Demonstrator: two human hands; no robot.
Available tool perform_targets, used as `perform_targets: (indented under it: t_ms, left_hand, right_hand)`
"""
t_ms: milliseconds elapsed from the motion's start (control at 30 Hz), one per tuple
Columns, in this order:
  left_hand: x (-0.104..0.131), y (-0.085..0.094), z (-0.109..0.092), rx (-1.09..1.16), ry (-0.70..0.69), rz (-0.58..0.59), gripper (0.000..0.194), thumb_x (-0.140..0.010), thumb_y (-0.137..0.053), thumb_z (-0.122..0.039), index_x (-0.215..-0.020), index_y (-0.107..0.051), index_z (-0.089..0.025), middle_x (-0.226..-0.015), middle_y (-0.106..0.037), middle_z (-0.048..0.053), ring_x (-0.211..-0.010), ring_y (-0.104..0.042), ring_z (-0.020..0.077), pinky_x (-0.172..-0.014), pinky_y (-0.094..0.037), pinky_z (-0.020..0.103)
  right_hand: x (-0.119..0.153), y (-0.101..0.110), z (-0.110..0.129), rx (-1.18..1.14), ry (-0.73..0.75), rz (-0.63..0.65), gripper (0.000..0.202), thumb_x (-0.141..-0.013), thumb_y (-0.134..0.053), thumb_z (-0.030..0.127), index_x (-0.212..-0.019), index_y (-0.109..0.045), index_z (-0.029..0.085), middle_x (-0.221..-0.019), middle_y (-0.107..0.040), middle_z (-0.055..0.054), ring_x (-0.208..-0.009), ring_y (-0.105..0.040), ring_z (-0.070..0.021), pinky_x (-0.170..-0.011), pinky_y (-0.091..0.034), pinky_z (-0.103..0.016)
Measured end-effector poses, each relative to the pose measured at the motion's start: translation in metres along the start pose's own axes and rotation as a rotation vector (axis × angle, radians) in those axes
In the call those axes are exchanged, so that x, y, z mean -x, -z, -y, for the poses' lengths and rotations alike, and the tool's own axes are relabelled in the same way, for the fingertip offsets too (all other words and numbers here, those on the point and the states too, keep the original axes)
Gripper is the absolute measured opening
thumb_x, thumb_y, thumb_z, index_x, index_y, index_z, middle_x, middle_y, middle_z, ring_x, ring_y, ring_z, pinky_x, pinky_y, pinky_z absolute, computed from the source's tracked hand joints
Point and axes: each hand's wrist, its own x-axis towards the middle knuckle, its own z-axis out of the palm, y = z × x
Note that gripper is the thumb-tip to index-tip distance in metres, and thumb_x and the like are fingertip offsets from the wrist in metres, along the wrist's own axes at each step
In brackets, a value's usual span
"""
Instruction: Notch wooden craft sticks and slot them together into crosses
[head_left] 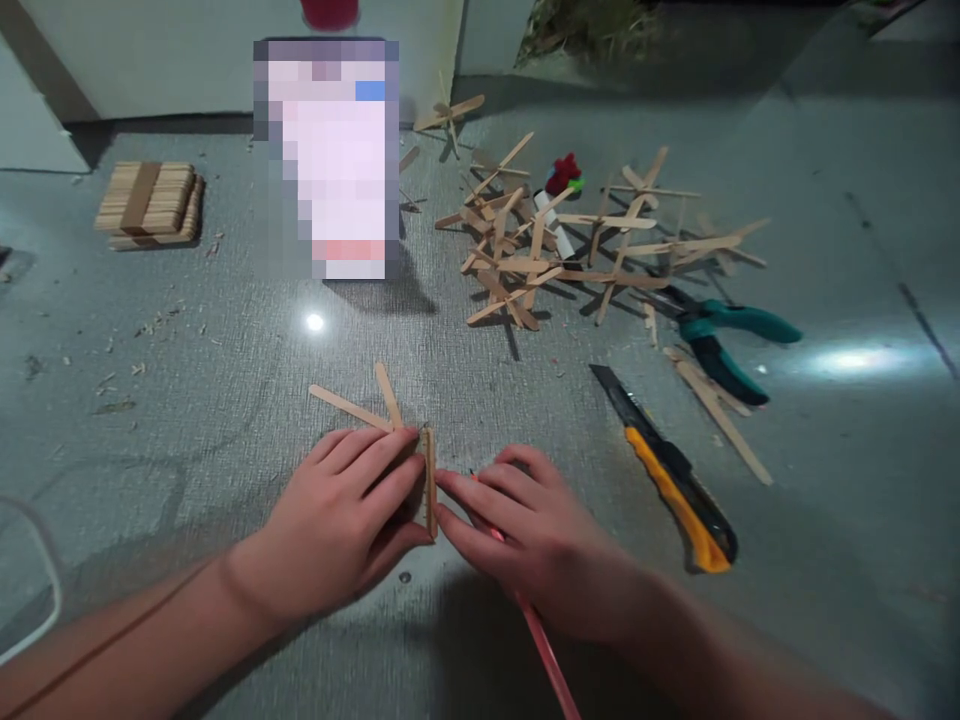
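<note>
My left hand (337, 510) is closed on a few craft sticks (430, 485) set on edge on the grey surface, its thumb at the near end and fingers along the side. Close by on the right, my right hand (536, 530) has a red pencil (547, 650) tucked in its grip, the dark tip pointing away from me. The thumb and index finger of that hand come up against the right side of the sticks. Just beyond my left fingertips, two more craft sticks (349, 407) fan out, their near ends partly hidden by the fingers.
A yellow utility knife (679, 500) lies right of my right hand, with teal-handled pliers (709, 325) beyond it. Crossed craft-stick pieces (517, 265) pile up farther back. A banded stick bundle (146, 205) sits at left, near a blurred-out upright object (345, 160). A white cable (45, 560) curves at left.
</note>
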Motion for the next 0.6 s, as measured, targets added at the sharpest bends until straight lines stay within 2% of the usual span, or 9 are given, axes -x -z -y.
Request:
perform_targets:
  t_ms: [233, 600]
  left_hand:
    - [0.0014, -0.002, 0.0008, -0.001, 0.021, 0.015, 0.047, -0.108, -0.061, -0.043, -0.139, -0.066, -0.008, -0.144, -0.07, 0.018, -0.123, -0.066, 0.0344, -0.1, -0.058, 0.051]
    - [-0.0002, -0.0011, 0.0021, -0.012, 0.049, 0.039, 0.049, -0.108, -0.059, -0.045, -0.141, -0.065, -0.01, -0.15, -0.067, 0.017, -0.128, -0.063, 0.0353, -0.104, -0.054, 0.053]
  right_hand:
    - [-0.0022, 0.0013, 0.0003, -0.007, -0.005, -0.005, 0.03, -0.1, -0.052, 0.007, -0.119, -0.074, 0.014, -0.125, -0.08, -0.014, -0.09, -0.06, -0.0236, -0.092, -0.042, -0.046]
    - [-0.002, 0.0006, -0.0016, -0.035, 0.012, -0.024, 0.024, -0.099, -0.058, 0.009, -0.117, -0.073, 0.012, -0.125, -0.08, -0.015, -0.09, -0.06, -0.0241, -0.09, -0.041, -0.046]
